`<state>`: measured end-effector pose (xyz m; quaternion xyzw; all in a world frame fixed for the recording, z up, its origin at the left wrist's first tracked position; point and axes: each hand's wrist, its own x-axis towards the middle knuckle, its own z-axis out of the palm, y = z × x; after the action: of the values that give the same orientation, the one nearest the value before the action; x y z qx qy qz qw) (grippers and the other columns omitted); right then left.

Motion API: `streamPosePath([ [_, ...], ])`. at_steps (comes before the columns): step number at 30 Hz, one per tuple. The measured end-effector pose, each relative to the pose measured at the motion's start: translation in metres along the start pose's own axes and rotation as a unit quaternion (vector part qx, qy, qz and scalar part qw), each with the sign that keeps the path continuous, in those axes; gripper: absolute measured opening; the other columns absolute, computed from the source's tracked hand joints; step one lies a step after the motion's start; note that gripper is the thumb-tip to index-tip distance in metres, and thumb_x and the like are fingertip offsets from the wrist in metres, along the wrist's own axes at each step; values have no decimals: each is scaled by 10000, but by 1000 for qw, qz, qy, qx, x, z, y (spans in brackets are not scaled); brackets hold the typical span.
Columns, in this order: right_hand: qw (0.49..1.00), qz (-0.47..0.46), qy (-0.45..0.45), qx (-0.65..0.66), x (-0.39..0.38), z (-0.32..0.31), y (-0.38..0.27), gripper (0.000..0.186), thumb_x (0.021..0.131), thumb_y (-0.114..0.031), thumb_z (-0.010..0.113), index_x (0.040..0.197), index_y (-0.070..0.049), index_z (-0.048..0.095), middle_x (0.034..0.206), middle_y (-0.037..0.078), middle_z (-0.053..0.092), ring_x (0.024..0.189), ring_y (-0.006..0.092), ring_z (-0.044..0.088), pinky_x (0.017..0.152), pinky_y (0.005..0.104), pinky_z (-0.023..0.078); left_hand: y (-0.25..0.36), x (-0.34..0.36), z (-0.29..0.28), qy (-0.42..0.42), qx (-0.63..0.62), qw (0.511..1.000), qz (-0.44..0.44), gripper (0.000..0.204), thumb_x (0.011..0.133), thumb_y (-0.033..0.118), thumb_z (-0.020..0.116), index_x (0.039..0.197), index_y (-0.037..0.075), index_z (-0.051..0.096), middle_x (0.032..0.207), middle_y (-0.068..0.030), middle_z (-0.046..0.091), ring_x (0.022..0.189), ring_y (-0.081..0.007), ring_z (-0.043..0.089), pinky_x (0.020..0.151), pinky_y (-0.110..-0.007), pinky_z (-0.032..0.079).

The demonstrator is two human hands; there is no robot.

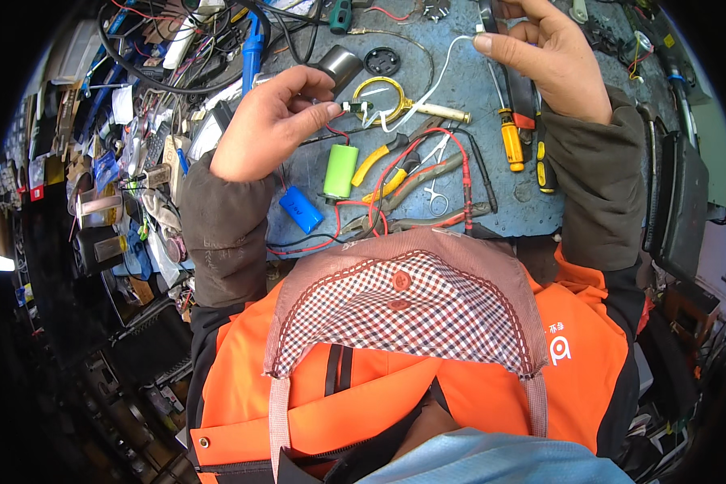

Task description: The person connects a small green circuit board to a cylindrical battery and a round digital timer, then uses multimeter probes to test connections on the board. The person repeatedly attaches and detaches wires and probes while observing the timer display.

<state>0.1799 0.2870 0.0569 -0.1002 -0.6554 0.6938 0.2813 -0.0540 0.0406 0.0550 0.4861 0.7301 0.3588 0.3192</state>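
Observation:
My left hand (270,129) is closed, thumb and fingers pinching a small green circuit board (356,106) with white connectors. A red wire runs down from near those fingers toward a green battery pack (341,171). At the upper right, my right hand (544,60) is closed in a pinch on the end of a white cable (441,74). That cable loops across to the board. A dark object lies behind my right fingers, partly hidden. Below the board is a magnifying glass with a gold rim (406,98). A blue battery pack (301,211) lies below my left wrist.
Yellow-handled pliers (379,160), scissor-like forceps (437,185) and red and black test probes (467,185) lie on the blue bench (532,214). A yellow screwdriver (511,141) is below my right hand. A metal cylinder (340,64) stands behind. Tangled cables and parts crowd the left.

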Motion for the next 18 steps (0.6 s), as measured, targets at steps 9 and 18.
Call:
streamPosePath([
  [9, 994, 90, -49, -50, -2, -6, 33, 649, 795, 104, 718, 1405, -32, 546, 1231, 17, 584, 858, 59, 559, 767, 232, 493, 72, 30, -41, 20, 53, 993, 100, 242, 971, 79, 720, 1181, -18, 651, 1027, -46, 701, 951, -104, 658, 846, -253, 528],
  [18, 985, 138, -49, -95, -3, -8, 19, 659, 776, 26, 748, 1394, -24, 527, 906, 50, 623, 780, 88, 579, 657, 258, 477, 66, 159, 14, -146, 137, 970, 137, 428, 1015, 102, 624, 1414, -13, 522, 1213, -102, 667, 1049, -145, 625, 903, -303, 516],
])
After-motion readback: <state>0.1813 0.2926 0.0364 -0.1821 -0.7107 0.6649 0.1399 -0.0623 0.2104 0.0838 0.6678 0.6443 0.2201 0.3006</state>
